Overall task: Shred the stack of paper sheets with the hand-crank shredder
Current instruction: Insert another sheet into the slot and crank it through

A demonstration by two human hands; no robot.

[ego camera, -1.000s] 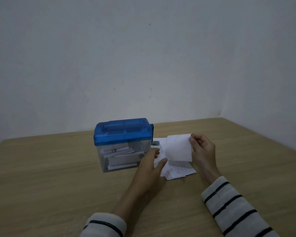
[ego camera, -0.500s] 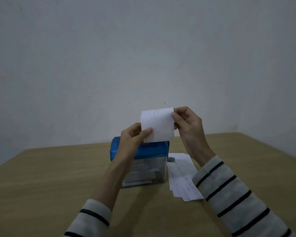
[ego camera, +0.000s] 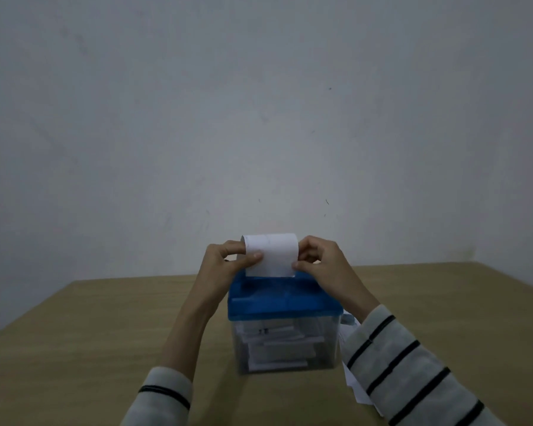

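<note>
- Two striped sleeves (ego camera: 406, 367) enter from the near edge, grey-white with dark bands, one on each forearm.
- Loose paper sheets (ego camera: 356, 392) lie on the counter (ego camera: 74, 348) just right of the shredder, mostly hidden behind the right sleeve; only their edges show.
- Shredder (ego camera: 285, 324) stands upright at mid-counter, between the two forearms: a clear bin beneath a blue lid (ego camera: 285, 299).
- Paper strips (ego camera: 277, 348) fill much of the clear bin, lying flat and stacked; some bear dark print.
- Left hand (ego camera: 225, 265) is raised over the lid's far left side, thumb and fingers pinching the left edge of a single white sheet (ego camera: 271, 255).
- Right hand (ego camera: 320, 262) mirrors it over the far right side, fingers curled, thumb and fingertips pinching the sheet's right edge.
- Sheet stands upright between the hands, its top curling toward the far side, its bottom edge meeting the top of the blue lid; whether it has entered the slot cannot be told.
- Plain pale wall (ego camera: 259, 118) rises behind the counter's far edge, with a few small dark marks.
</note>
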